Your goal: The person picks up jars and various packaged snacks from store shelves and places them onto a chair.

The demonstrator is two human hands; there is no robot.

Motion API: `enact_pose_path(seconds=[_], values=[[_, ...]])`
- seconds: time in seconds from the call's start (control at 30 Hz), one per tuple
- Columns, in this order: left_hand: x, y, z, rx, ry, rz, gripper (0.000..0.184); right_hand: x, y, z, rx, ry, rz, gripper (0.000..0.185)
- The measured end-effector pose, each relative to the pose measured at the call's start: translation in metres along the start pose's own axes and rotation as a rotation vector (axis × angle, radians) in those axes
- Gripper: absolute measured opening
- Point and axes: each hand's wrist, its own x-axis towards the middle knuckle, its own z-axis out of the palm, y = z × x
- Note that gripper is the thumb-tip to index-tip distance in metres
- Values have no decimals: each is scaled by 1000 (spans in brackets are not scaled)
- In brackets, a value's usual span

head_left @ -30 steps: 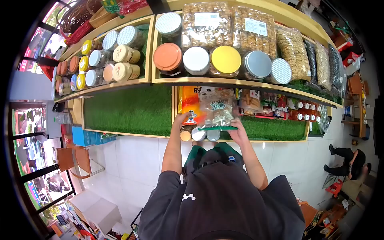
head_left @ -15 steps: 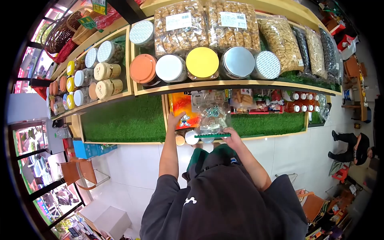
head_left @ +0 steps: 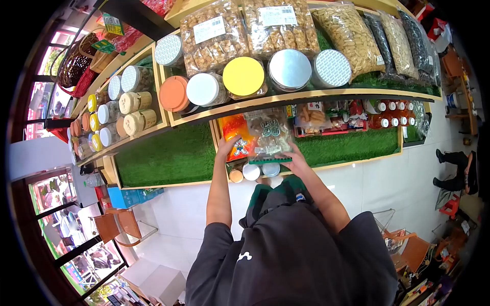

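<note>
A clear snack bag (head_left: 269,133) with a green bottom edge lies over the lower shelf, its lower right corner in the closed fingers of my right hand (head_left: 296,159). To its left is an orange snack bag (head_left: 236,133) with a cartoon figure. My left hand (head_left: 227,148) is at the left edge of this orange bag; its fingers partly show, and whether they grip the bag is unclear. Just below the two bags stand small lidded jars (head_left: 251,171).
The upper shelf (head_left: 306,95) juts out above, bearing large jars (head_left: 243,76) and nut bags (head_left: 347,38). Red bottles (head_left: 392,121) stand on the lower shelf at right. Blue boxes (head_left: 127,197) and a brown chair (head_left: 115,226) are at left. A person (head_left: 459,171) is at far right.
The view has shifted and tilted. Both hands remain at the two bags, and the clear bag has swung a little relative to the orange one.
</note>
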Motion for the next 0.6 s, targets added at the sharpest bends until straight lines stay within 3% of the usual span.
enact_pose_path(seconds=[0.1, 0.23, 0.3, 0.33, 0.37, 0.43, 0.47, 0.53, 0.6], values=[[12, -14, -7, 41, 27, 55, 55, 5, 4, 6, 227, -97, -37, 55], [39, -49, -18, 257, 58, 103, 55, 9, 8, 15, 293, -44, 46, 55], [37, -48, -8, 387, 196, 64, 51, 6, 8, 19, 261, -41, 57, 56], [36, -48, 1, 581, 373, 45, 47, 4, 8, 21, 233, -38, 63, 57], [24, -37, 11, 577, 374, 39, 47, 1, 7, 23, 229, -35, 68, 57], [-7, -7, 30, -278, -75, -35, 43, -4, 5, 28, 182, -71, 104, 59], [-22, 6, 40, -282, -77, -39, 43, -6, 5, 29, 181, -66, 106, 59], [-47, 19, 55, -614, -165, -77, 41, -11, 4, 29, 165, -184, 100, 60], [-49, 8, 54, -676, -192, -63, 42, -21, -4, 34, 156, -200, 95, 61]])
